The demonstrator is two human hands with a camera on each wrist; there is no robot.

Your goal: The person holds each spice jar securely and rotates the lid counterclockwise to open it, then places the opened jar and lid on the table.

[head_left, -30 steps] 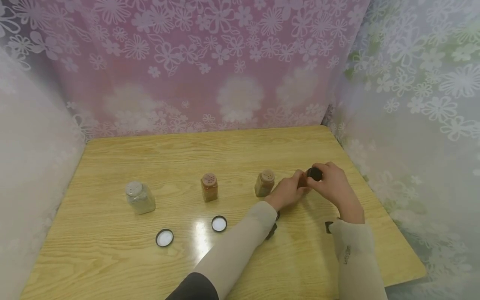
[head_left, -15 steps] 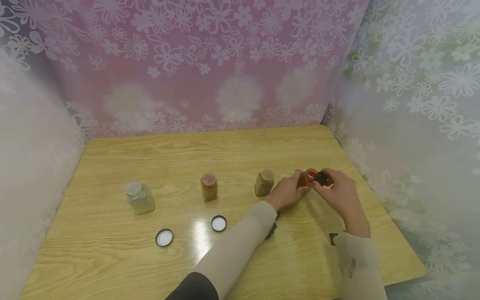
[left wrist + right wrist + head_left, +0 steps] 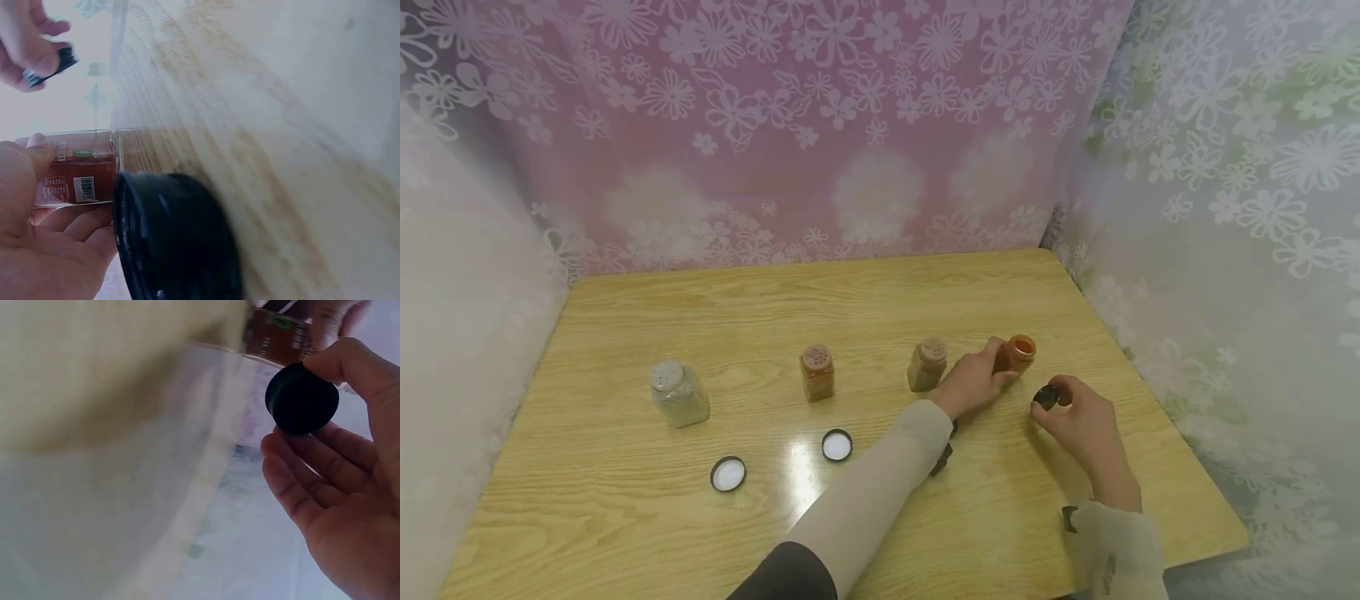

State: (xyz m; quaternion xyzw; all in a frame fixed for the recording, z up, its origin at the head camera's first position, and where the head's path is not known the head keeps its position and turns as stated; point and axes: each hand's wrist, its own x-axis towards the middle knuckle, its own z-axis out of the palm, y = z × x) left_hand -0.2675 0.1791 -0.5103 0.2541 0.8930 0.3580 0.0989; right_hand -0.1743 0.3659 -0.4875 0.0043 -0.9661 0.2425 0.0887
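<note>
On the right side of the table, my left hand [image 3: 972, 384] grips a square glass spice jar [image 3: 1018, 355] with red-brown contents. The jar stands upright with its round mouth uncovered. A label with a barcode shows on the jar's side in the left wrist view. Nearer the front, my right hand [image 3: 1088, 423] pinches a round black cap [image 3: 302, 399] between thumb and fingers, above the tabletop and apart from the jar. Another black cap [image 3: 181, 237] lies close to my left hand, large in the left wrist view and mostly hidden by the sleeve in the head view.
To the left stand three spice jars with perforated tops: a greenish-brown one [image 3: 927, 365], an orange-brown one [image 3: 817, 373] and a pale one [image 3: 680, 395]. Two black-rimmed caps [image 3: 837, 446] with white insides lie in front of them. Flower-patterned curtains [image 3: 790, 133] enclose the wooden table [image 3: 647, 533].
The black cap has come off the jar's mouth. My right hand has carried it right and toward the front. The left hand keeps its hold on the jar in the same place.
</note>
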